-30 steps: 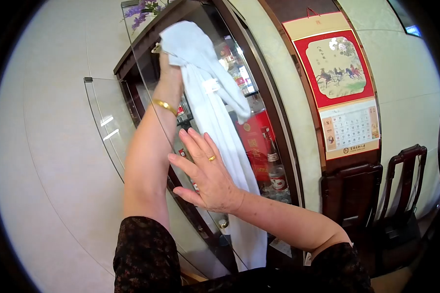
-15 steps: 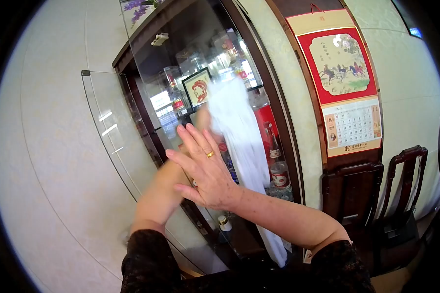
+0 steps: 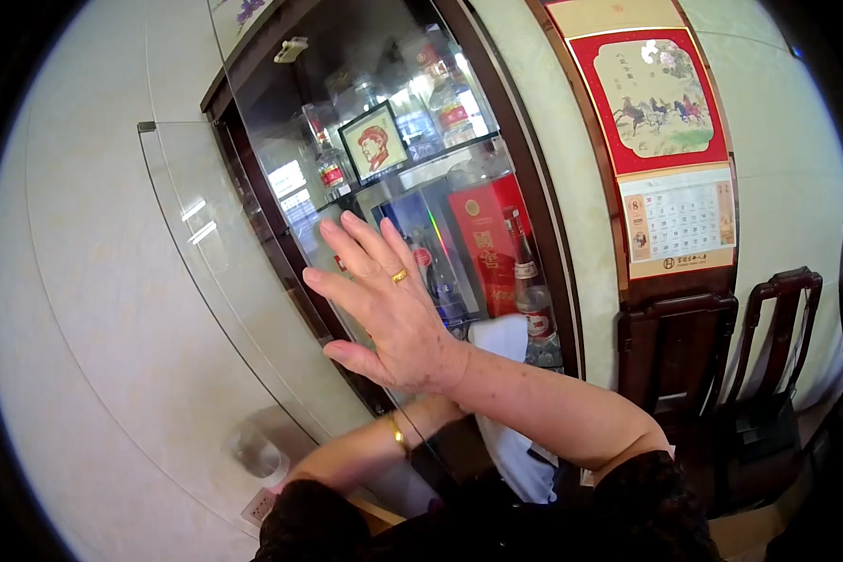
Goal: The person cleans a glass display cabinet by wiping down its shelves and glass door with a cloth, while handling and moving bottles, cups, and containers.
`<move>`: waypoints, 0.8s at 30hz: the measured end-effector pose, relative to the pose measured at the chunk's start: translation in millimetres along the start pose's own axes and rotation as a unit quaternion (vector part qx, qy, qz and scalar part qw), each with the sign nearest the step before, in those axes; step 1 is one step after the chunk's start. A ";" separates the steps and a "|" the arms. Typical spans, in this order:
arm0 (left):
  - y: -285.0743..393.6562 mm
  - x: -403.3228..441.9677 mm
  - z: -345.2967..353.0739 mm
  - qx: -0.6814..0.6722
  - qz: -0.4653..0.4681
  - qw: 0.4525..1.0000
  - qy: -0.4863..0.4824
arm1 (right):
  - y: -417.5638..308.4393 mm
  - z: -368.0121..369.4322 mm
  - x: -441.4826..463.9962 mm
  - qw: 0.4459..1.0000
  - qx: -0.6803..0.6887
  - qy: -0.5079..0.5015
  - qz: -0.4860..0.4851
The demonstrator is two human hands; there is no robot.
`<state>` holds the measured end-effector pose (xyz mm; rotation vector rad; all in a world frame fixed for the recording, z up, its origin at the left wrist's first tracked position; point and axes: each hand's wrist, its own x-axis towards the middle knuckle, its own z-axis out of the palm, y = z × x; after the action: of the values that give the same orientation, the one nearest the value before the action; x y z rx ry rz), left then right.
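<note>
My right hand [image 3: 389,314] is raised with its fingers spread against a glass door [image 3: 253,225], a gold ring on one finger and nothing held. Lower down, my left hand [image 3: 440,408] reaches across behind my right forearm; its fingers are hidden there. A white cloth [image 3: 510,440] hangs beside it, partly covered by the same forearm. Behind the glass, the dark wood cabinet [image 3: 534,187] holds a framed red portrait [image 3: 375,142], a red box [image 3: 485,239] and several bottles, one of them a clear bottle [image 3: 534,300] at the right.
A red and gold calendar [image 3: 651,103] hangs on the wall at the right. Below it stand a dark wooden chair [image 3: 674,356] and another chair [image 3: 763,365]. A wall socket [image 3: 258,507] is at the lower left. Purple flowers [image 3: 246,11] show at the top.
My left hand has swept down from the upper glass to below my right forearm, and the white cloth has come down with it. My right hand stays spread in nearly the same place.
</note>
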<state>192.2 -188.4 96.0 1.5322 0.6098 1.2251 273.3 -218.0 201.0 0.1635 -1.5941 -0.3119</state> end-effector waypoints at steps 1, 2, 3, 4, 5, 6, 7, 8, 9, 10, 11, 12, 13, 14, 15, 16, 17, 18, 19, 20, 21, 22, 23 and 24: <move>-16.4 -15.3 0.9 0.005 -0.023 1.000 -0.007 | 0.4 0.0 0.0 1.000 0.001 0.000 0.001; -29.9 -29.6 1.0 0.009 -0.042 0.999 -0.013 | 0.2 0.5 0.1 1.000 0.004 -0.001 0.004; -38.7 -41.1 0.9 0.015 -0.055 0.998 -0.020 | -0.3 0.9 1.0 1.000 0.006 -0.007 0.015; -42.6 -49.7 -2.8 0.023 -0.063 0.997 -0.029 | 1.7 2.9 0.6 1.000 0.012 -0.010 0.019; -42.3 -54.3 -8.9 0.040 -0.061 0.997 -0.035 | 4.1 5.3 -0.2 1.000 0.022 -0.004 0.013; -35.5 -54.7 -18.6 0.035 -0.064 0.997 -0.028 | 6.3 7.0 -0.8 0.999 0.032 0.000 0.007; -26.0 -64.1 -40.2 0.269 0.029 0.961 -0.064 | 8.7 8.1 -0.3 1.000 0.029 0.002 0.005; -12.3 -67.0 -54.1 0.194 0.053 0.979 -0.038 | 10.7 8.2 0.1 0.999 0.039 -0.003 0.012; 1.4 -70.0 -67.9 0.120 0.080 0.989 -0.017 | 12.3 7.2 0.0 0.995 0.091 0.031 0.032; 27.7 -68.7 -64.6 0.142 0.149 0.978 0.035 | 12.9 5.9 -0.6 0.986 0.143 0.064 0.052; 54.0 -67.3 -61.3 0.170 0.215 0.957 0.093 | 11.7 3.5 -0.6 0.979 0.168 0.100 0.056; 80.3 -65.9 -58.0 0.201 0.273 0.928 0.156 | 9.6 -1.1 0.2 0.970 0.192 0.136 0.063; 95.7 -62.3 -45.9 0.125 0.302 0.933 0.150 | 8.5 -7.7 0.9 0.973 0.175 0.138 0.053; 111.0 -58.6 -33.9 0.048 0.332 0.931 0.141 | 2.2 -10.4 -0.1 0.949 0.251 0.178 0.070; 126.3 -54.8 -22.0 -0.025 0.362 0.923 0.128 | 0.3 -14.8 -3.2 0.954 0.240 0.167 0.069; 126.9 -47.4 -10.0 -0.029 0.357 0.924 0.137 | 0.0 -19.8 -6.4 0.958 0.229 0.156 0.069; 130.7 -38.9 9.8 0.088 0.366 0.907 0.189 | -2.3 -23.0 -9.9 0.960 0.221 0.155 0.067; 133.9 -34.7 22.6 0.206 0.366 0.876 0.237 | -5.1 -31.0 -11.4 0.964 0.211 0.149 0.057; 130.8 -30.9 19.6 0.203 0.356 0.879 0.244 | -4.5 -38.2 -14.9 0.968 0.197 0.144 0.056; 125.4 -27.3 15.5 0.265 0.362 0.851 0.273 | -8.3 -47.0 -17.7 0.967 0.197 0.145 0.066; 116.9 -27.2 12.8 0.326 0.365 0.820 0.296 | -11.8 -55.7 -20.6 0.967 0.197 0.146 0.076; 108.0 -31.3 12.4 0.321 0.354 0.827 0.297 | -15.1 -64.3 -23.5 0.966 0.197 0.147 0.086; 98.5 -38.7 12.1 0.321 0.315 0.841 0.300 | -17.1 -73.8 -27.2 0.974 0.163 0.129 0.088; 87.4 -47.6 12.9 0.321 0.274 0.854 0.304 | -17.2 -83.4 -33.6 0.981 0.131 0.110 0.091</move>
<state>169.5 -263.5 158.5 1.9411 1.1255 2.1417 356.4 -232.6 165.7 0.2448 -1.4124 0.0600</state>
